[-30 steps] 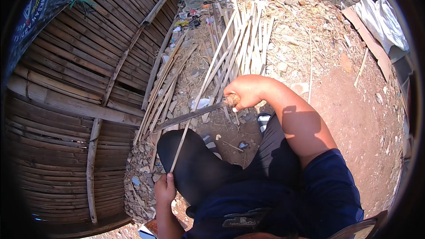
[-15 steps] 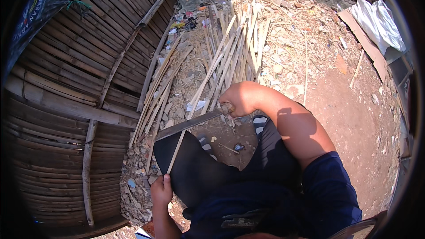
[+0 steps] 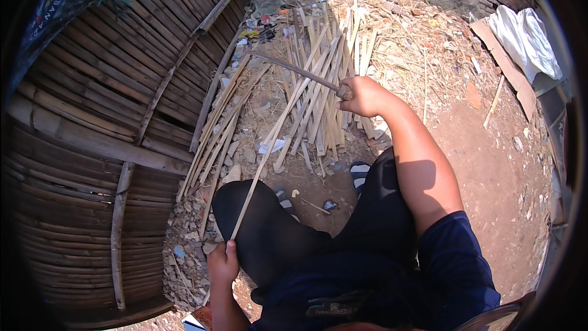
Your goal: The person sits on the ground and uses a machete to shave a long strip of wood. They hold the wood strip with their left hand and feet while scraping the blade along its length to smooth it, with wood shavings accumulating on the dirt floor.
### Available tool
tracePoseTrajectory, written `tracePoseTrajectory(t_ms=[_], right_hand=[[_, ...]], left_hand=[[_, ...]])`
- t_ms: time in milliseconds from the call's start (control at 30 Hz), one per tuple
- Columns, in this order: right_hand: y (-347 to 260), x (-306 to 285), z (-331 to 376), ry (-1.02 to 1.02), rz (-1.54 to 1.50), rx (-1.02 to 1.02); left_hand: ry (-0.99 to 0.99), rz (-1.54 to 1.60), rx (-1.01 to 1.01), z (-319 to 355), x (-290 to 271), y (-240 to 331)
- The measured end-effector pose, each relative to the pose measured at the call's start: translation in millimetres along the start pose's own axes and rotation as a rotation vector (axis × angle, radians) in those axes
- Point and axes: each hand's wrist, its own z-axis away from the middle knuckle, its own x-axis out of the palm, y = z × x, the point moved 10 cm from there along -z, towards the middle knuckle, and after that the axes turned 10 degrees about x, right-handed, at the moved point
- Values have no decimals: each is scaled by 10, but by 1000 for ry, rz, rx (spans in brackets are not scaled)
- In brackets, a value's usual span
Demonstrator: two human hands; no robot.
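Bamboo strip (image 3: 269,147): long, thin, pale; runs on a slant from the left hand (image 3: 223,262) near the knee up over the pile of cut strips (its far end blends into them).
Knife (image 3: 300,72): long dark blade with a short wooden handle; raised above the strip, blade pointing up-left, handle gripped in the right hand (image 3: 365,96).

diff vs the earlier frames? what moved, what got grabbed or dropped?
The right hand lifted the long blade up and away from the bamboo strip, toward the slat pile. Nothing was taken or let go. The left hand still grips the strip's near end across the knee.
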Motion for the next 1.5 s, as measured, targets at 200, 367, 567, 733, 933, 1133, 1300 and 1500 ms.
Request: tracePoseTrajectory(t_ms=[200, 367, 567, 733, 933, 1133, 1300, 1500], right_hand=[[-874, 723, 575, -289, 163, -403], [-629, 558, 321, -374, 79, -245], [274, -77, -101, 114, -101, 118], [-454, 425, 281, -314, 117, -102], [-951, 764, 622, -434, 183, -402], [106, 171, -131, -98, -118, 85], [36, 215, -43, -49, -98, -8], [-925, 782, 607, -407, 269, -369]], left_hand=[[-21, -60, -55, 34, -44, 67], [10, -117, -53, 76, -28, -18], [5, -150, -42, 8, -54, 42], [16, -169, -52, 30, -69, 94], [31, -205, -18, 62, -24, 15], [-2, -189, -66, 49, -50, -20], [5, -175, -37, 12, -45, 9], [-11, -148, -38, 27, -59, 74]])
